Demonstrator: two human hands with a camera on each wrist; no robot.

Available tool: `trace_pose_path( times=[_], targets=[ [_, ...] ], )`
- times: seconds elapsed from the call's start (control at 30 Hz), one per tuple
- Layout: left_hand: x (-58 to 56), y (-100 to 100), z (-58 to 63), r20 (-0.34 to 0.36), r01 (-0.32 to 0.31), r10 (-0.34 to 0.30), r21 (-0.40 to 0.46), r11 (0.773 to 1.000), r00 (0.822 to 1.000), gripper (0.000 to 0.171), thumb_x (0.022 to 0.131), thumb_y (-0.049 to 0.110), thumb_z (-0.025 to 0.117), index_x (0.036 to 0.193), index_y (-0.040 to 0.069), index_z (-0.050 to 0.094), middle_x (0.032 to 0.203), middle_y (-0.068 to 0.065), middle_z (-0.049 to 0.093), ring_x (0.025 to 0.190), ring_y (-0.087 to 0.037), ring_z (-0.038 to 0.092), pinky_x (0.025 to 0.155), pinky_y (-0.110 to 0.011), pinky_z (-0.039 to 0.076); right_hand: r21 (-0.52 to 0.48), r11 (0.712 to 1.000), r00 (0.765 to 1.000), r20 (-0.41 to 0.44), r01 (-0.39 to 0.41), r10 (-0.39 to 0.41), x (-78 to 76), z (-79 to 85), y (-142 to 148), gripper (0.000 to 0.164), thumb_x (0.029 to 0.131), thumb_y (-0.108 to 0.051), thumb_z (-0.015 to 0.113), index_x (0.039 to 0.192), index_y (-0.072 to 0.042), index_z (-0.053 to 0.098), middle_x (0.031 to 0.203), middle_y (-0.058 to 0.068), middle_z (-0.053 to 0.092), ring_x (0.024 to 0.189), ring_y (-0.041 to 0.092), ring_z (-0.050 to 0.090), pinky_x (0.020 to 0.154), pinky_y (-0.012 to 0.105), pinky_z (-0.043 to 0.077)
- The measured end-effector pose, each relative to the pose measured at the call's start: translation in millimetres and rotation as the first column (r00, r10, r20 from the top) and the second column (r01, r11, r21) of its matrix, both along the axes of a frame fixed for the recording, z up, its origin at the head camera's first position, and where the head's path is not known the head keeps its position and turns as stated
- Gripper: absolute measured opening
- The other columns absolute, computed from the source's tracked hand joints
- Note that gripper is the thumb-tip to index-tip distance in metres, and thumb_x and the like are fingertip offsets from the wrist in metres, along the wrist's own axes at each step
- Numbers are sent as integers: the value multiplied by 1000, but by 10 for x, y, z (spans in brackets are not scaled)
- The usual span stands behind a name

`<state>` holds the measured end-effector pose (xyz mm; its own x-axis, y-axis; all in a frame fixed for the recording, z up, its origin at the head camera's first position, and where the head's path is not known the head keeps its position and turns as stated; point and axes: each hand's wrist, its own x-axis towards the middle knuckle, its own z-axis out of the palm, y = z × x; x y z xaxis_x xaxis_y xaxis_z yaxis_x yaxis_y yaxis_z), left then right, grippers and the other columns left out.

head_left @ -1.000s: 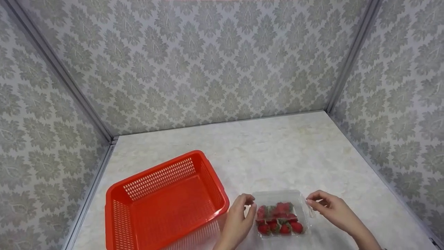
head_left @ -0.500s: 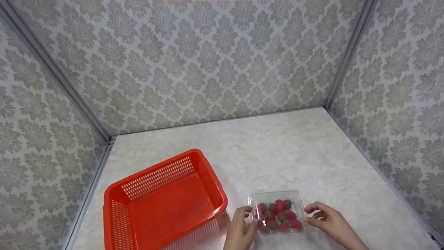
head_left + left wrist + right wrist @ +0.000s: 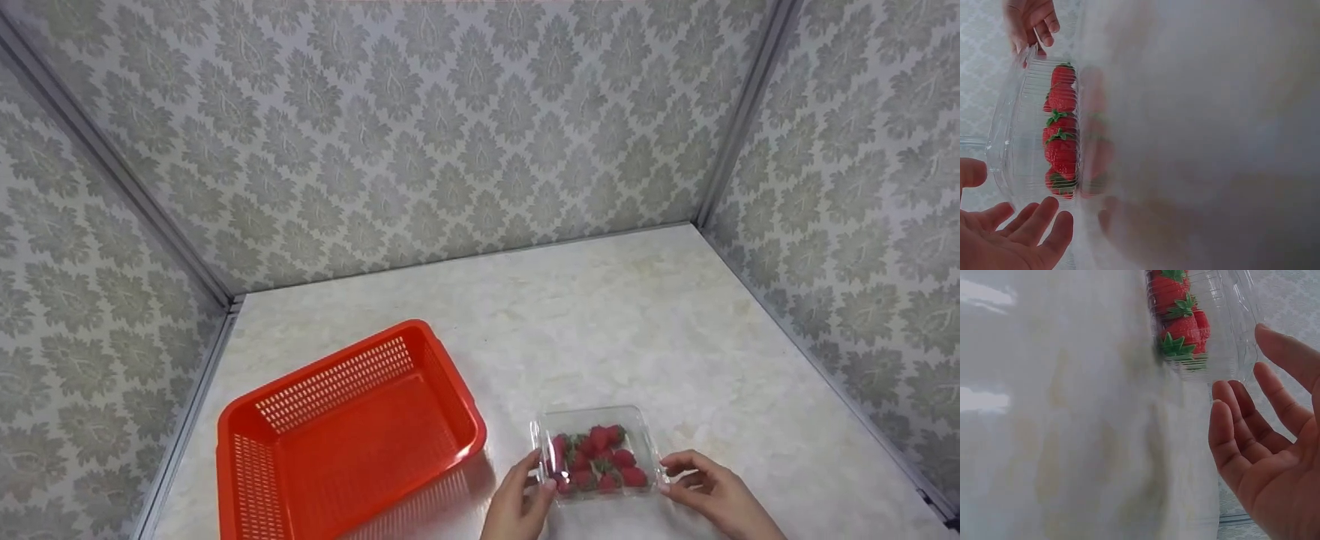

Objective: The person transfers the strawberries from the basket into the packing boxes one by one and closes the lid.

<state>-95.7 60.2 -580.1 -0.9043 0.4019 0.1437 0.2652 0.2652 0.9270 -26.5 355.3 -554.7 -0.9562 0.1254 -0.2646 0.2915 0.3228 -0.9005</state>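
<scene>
A clear plastic clamshell box (image 3: 637, 429) of strawberries (image 3: 598, 457) sits on the table between both hands. My left hand (image 3: 516, 501) is at its left side, thumb by the near corner. In the left wrist view the fingers of that left hand (image 3: 1022, 239) are spread and relaxed, tips close to the ribbed wall. My right hand (image 3: 705, 491) pinches the box's right rim. Its thumb and forefinger (image 3: 1278, 396) meet the flange in the right wrist view, while the other fingers curve loosely below. Green leaf tops show on the red berries (image 3: 1062, 149).
A red perforated basket (image 3: 360, 435) stands on the table to the left of my left hand. The pale marbled table (image 3: 570, 322) reaches back to patterned wall panels (image 3: 465, 135) on three sides, joined by grey metal strips.
Both hands have closed in on the box. The right hand came from beside it to its right rim. The view has shifted slightly, and the basket stays where it was.
</scene>
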Motion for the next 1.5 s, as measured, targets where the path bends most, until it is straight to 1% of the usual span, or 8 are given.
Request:
trace_pose_path(
  times=[0.07,0.3,0.53,0.63,0.83,1.17,1.4,1.5],
  targets=[
    [1,-11,-17,29,18,-19,14,1000,999,53,93,33,57,136,5,44,124,-14,54,100,-21,60,81,-30,49,-31,1000,1000,-5,-6,6,-7,-21,0,47,83,-34,70,117,-5,57,106,8,58,87,23,58,71,37,50],
    [-21,-75,-33,129,78,-83,44,996,988,57,92,34,59,140,11,40,126,-12,52,98,-15,60,80,-29,48,-143,988,998,40,60,-55,-15,-104,-61,48,84,-33,68,119,-4,51,104,10,57,92,25,59,76,40,49],
    [-18,-94,-62,71,93,-98,73,993,993,55,92,28,59,140,7,40,122,-15,55,94,-13,62,78,-29,49,-322,946,999,23,48,-43,5,-152,-99,40,90,-27,62,118,-6,43,89,13,64,85,27,60,76,39,49],
    [-17,-93,-57,87,82,-86,42,996,993,56,92,29,60,140,10,40,120,-12,56,90,-10,62,76,-28,49,-367,930,1000,-8,18,-23,15,-166,-104,38,92,-24,60,118,-6,40,82,11,63,82,24,61,75,38,49],
    [-27,-81,-39,160,71,-67,-18,997,985,56,91,36,59,141,17,41,117,-4,57,87,-8,60,75,-29,48,-381,923,997,-25,52,-67,30,-198,-128,34,91,-19,61,115,-6,42,82,9,62,81,22,61,73,36,50],
    [-32,-77,-44,168,88,-85,-13,996,982,57,91,37,59,141,16,41,111,-1,58,84,-7,60,74,-29,48,-363,917,983,-13,168,-185,46,-245,-189,26,88,-16,64,106,-5,48,82,11,63,83,24,62,73,36,50],
    [-49,-87,-1,149,104,-101,-13,994,984,58,91,31,61,140,9,40,101,0,53,79,-7,58,71,-26,49,-379,907,981,17,183,-191,33,-248,-204,24,88,-16,64,103,-6,49,83,8,63,79,21,60,72,35,50],
    [-83,-90,55,179,105,-104,8,994,978,59,89,25,64,140,6,40,102,-2,52,80,-9,59,71,-25,50,-392,905,985,17,165,-172,26,-246,-204,23,89,-17,63,103,-6,48,84,8,62,79,21,59,72,34,50]
  ],
)
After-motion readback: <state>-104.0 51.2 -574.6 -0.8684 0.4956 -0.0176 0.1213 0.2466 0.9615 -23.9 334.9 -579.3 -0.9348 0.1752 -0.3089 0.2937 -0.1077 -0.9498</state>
